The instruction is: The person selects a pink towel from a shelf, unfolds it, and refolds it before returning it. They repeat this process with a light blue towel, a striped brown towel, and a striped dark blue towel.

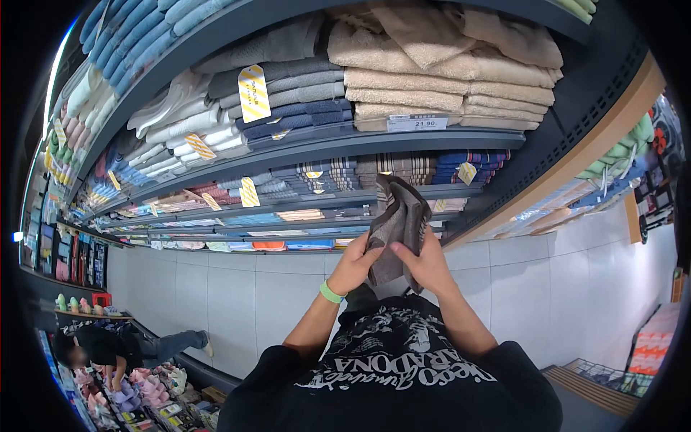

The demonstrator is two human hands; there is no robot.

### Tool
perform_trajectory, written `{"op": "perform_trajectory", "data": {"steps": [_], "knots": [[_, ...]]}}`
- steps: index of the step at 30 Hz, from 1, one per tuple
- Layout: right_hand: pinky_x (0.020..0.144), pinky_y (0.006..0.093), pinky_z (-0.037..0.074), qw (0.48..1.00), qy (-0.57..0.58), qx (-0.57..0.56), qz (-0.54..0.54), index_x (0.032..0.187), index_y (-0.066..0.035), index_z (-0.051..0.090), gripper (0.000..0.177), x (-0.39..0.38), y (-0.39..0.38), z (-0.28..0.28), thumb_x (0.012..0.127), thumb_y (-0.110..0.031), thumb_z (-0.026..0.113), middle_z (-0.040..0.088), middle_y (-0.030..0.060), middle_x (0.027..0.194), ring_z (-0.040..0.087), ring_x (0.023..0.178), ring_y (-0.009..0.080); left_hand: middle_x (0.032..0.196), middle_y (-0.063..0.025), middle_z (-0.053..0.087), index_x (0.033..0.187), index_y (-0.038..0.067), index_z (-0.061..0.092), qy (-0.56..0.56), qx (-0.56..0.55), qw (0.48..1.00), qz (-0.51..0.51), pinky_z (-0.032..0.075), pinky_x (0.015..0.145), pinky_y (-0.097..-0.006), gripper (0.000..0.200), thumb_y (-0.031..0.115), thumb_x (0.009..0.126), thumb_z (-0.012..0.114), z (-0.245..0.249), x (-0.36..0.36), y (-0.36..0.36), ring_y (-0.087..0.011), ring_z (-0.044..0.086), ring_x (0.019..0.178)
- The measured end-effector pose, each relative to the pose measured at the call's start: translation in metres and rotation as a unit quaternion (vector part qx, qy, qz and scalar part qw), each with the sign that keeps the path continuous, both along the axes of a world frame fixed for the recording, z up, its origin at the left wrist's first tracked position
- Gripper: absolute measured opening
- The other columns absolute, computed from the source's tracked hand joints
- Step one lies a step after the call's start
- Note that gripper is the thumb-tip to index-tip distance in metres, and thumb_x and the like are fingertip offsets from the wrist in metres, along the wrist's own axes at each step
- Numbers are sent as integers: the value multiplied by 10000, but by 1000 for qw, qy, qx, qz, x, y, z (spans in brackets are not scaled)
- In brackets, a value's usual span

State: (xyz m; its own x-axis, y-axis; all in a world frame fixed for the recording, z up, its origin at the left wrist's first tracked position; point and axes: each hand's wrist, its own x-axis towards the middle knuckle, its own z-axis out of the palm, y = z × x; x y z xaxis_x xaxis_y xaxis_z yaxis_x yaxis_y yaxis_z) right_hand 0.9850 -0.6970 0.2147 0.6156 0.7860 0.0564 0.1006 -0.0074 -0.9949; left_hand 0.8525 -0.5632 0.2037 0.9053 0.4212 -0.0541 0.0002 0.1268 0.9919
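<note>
A dark grey-brown folded towel with a striped edge is held upright in front of my chest. On its left side my left hand grips it, the thumb lying across the front; a green band circles that wrist. My right hand is closed on the towel's other side, with its thumb pressed on the cloth. The towel looks bent into folds between the two hands. Just beyond it, stacks of plaid towels sit on a shelf.
A tall grey shelf unit curves across the front, with beige towels, grey towels and a price label. Yellow-striped tags hang from stacks. A person bends over goods at lower left. Tiled floor lies below.
</note>
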Motion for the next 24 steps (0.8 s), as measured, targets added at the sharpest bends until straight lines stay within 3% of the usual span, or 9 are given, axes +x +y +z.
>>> {"op": "perform_trajectory", "data": {"steps": [5, 10, 12, 13, 14, 16, 17, 21, 24], "knots": [[858, 333, 473, 994, -5, -76, -74, 1149, 56, 604, 379, 34, -13, -13, 880, -187, 717, 698, 135, 977, 623, 887, 215, 1114, -32, 661, 1254, -59, 563, 13, -22, 993, 116, 438, 907, -253, 326, 127, 987, 577, -13, -16, 28, -90, 560, 999], [835, 305, 474, 976, 69, 36, -202, 1069, 47, 654, 279, 63, -27, 5, 923, -189, 687, 693, 81, 940, 590, 858, 141, 1064, -56, 680, 1195, -67, 595, 16, -4, 977, 213, 462, 821, -238, 325, 155, 960, 627, -29, -52, 73, -76, 572, 945], [839, 302, 477, 978, 75, 36, -190, 1080, 46, 653, 271, 66, -31, 13, 919, -169, 685, 697, 83, 956, 593, 869, 141, 1165, -67, 661, 1250, -39, 576, 352, 142, 915, 135, 492, 885, -293, 342, 141, 965, 634, -45, -66, 93, -109, 579, 1053], [844, 299, 479, 981, 80, 35, -176, 1090, 45, 653, 264, 66, -33, 19, 914, -150, 682, 702, 85, 971, 597, 879, 142, 1232, -109, 640, 1295, -26, 541, 209, 128, 962, 123, 503, 911, -311, 409, 101, 928, 673, -40, -65, 87, -149, 579, 1140], [844, 299, 479, 980, 81, 35, -176, 1090, 45, 653, 264, 66, -34, 25, 914, -150, 682, 702, 85, 971, 597, 879, 142, 1232, -109, 640, 1295, -26, 541, 209, 129, 962, 123, 503, 911, -311, 409, 101, 928, 673, -35, -61, 82, -149, 579, 1140], [855, 300, 482, 996, -79, 4, -44, 1132, 54, 637, 288, 60, -32, 37, 891, -100, 673, 712, 90, 1012, 609, 908, 144, 1299, -157, 606, 1349, -17, 503, 105, 174, 964, 169, 497, 929, -306, 536, 95, 876, 728, -14, -49, 66, -188, 576, 1199], [855, 312, 489, 995, -97, 13, 12, 1162, 51, 623, 331, 56, -27, 41, 849, -51, 658, 714, 136, 1038, 646, 911, 191, 1395, -161, 541, 1412, 23, 442, 69, 166, 975, 129, 454, 1031, -360, 677, 99, 829, 776, 0, -43, 63, -242, 516, 1308], [711, 298, 487, 975, -132, -19, 176, 1065, 13, 654, 273, 41, -8, 42, 792, -3, 647, 664, 144, 829, 593, 754, 152, 1444, -106, 500, 1438, 60, 423, -10, 268, 963, -3, 436, 1053, -359, 736, 110, 807, 799, 68, -9, 28, -221, 511, 1298], [665, 298, 471, 972, -107, 1, 211, 1045, 0, 661, 257, 33, -3, 44, 789, -10, 656, 649, 125, 771, 543, 683, 139, 1285, -107, 622, 1377, 67, 516, -17, 228, 969, -91, 482, 954, -324, 700, 164, 765, 843, 75, 5, 17, -179, 609, 1098]]}}
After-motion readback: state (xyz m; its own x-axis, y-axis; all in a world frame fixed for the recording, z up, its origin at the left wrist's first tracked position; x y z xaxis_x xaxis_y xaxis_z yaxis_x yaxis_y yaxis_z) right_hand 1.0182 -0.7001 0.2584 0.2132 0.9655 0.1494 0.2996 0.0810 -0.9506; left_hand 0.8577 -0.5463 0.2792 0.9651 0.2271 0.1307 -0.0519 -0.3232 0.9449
